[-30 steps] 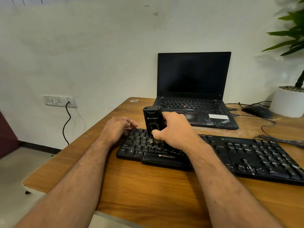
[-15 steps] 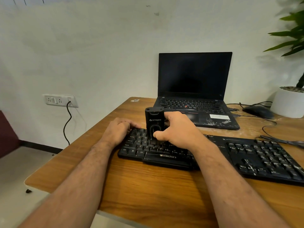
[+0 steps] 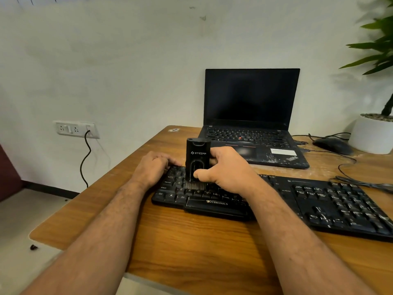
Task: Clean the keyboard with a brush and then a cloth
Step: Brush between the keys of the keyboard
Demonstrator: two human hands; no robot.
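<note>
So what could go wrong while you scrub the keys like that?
The brush stands upright in the right hand, bristles pressed into the keyboard keys; pushing hard might pop a keycap loose. Dust could be swept onto the table or toward the open laptop just behind. The left hand rests only on the keyboard's far left corner, so it might slide.

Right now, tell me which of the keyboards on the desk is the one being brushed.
The black Zebronics keyboard nearest the person: the brush in the right hand has its bristles on its keys. The laptop keyboard behind is untouched.
</note>
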